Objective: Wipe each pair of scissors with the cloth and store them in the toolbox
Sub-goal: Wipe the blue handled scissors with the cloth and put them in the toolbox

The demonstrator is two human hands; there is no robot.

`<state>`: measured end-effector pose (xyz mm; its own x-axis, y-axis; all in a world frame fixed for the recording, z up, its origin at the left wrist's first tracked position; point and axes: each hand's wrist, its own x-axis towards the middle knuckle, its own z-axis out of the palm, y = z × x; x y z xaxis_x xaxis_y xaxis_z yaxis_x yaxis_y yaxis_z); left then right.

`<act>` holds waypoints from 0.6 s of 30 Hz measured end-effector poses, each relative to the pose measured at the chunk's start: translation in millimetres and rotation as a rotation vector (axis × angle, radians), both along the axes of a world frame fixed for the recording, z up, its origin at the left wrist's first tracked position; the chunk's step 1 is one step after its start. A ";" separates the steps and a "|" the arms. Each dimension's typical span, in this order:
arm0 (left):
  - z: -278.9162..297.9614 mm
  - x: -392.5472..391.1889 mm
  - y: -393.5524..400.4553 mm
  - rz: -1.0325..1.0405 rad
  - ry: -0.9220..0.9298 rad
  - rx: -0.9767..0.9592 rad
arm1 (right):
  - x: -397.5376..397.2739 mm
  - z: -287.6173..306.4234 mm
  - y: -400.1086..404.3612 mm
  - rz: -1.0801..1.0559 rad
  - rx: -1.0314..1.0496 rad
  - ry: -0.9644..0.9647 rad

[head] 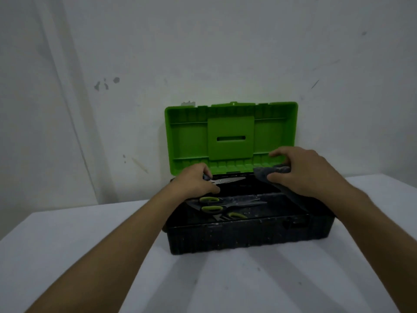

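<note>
My left hand (195, 180) pinches scissors (228, 180) by the handle, blades pointing right, long axis left-right over the toolbox (248, 236); right hand (302, 172), fingers curled, grips cloth (272, 172).

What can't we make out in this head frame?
- Handles of the scissors that the left hand grips: hidden by that hand.
- Cloth: mostly covered by the right hand.
- Toolbox interior: too dark to count the green-handled scissors in it.
</note>
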<state>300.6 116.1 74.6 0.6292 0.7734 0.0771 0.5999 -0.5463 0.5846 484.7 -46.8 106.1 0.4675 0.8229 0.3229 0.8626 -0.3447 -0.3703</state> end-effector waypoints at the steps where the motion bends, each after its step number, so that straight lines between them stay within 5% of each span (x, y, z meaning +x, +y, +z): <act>1: -0.9 9.6 4.0 -0.020 0.036 -0.023 | 4.5 -0.4 5.2 -0.008 -0.067 -0.019; 10: -19.3 86.2 14.2 -0.230 0.260 -0.028 | 32.1 -9.0 16.9 -0.022 -0.266 -0.062; 14: -30.4 95.9 17.4 -0.224 0.316 0.077 | 36.2 -11.9 4.2 -0.010 -0.167 -0.063; 18: -24.5 88.4 4.5 -0.183 0.181 0.204 | 32.3 -16.3 -24.8 -0.024 0.059 -0.006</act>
